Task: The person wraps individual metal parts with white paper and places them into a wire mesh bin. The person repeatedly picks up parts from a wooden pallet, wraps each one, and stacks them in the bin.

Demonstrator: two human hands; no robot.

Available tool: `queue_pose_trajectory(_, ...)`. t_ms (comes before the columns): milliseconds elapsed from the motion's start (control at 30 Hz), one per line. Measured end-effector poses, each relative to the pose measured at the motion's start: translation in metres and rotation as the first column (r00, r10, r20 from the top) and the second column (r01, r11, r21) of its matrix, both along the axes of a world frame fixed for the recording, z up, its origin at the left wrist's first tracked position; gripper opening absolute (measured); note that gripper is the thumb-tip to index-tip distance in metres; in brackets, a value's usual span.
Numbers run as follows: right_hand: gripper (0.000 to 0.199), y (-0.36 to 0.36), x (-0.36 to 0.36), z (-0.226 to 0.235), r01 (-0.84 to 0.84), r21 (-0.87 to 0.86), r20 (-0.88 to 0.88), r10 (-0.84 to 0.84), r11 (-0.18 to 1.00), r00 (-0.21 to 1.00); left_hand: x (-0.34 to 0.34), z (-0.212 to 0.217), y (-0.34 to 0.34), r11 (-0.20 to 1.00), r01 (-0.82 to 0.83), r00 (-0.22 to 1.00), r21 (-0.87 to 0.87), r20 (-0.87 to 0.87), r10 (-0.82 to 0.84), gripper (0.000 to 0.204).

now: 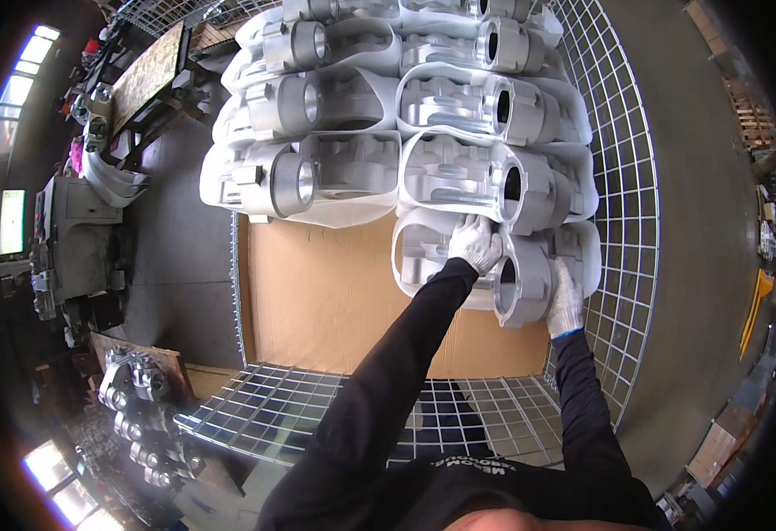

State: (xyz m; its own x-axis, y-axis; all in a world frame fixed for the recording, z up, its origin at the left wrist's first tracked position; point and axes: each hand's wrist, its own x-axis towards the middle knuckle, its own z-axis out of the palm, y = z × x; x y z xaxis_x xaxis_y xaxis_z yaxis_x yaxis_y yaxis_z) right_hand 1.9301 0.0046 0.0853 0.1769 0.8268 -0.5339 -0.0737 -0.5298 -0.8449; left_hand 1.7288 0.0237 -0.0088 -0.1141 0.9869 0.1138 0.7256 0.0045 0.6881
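Note:
A grey cast-metal housing [528,288] with a round open bore lies in the nearest spot on the right side of a wire basket. A white foam sleeve [398,257] is wrapped around it. My left hand [476,244], in a white knit glove, grips the housing beside its bore, with the fingertips partly hidden. On its right side, my gloved right hand [567,301] holds the same housing, the fingers reaching down between metal and foam. Similar foam-wrapped housings [273,184] stand in rows beyond both hands.
Wire mesh walls [622,203] enclose the basket on the right, and a folded-down mesh panel [264,411] lies nearest me. Brown cardboard [317,292] lines the basket floor. At the left are a workbench [147,75], a grey cabinet [82,212] and more metal castings [144,398].

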Motion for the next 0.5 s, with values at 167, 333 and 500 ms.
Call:
queue_pose_trajectory(167,0.056,0.009,0.004,-0.012,0.075,-0.065,0.136,-0.066,0.995,0.988,-0.001,0.001,0.003,0.987,0.007,0.996,-0.163,0.085,0.007,0.042)
queue_pose_trajectory(333,0.051,0.006,0.013,-0.021,-0.070,-0.098,0.357,0.101,0.993,0.929,-0.009,0.031,-0.018,0.975,0.106,0.994,-0.195,0.002,-0.108,0.053)
queue_pose_trajectory(500,0.075,0.003,0.025,-0.007,-0.313,-0.096,0.692,0.290,0.945,0.662,-0.063,0.124,-0.104,0.975,0.215,0.971,-0.061,0.123,-0.207,0.048)
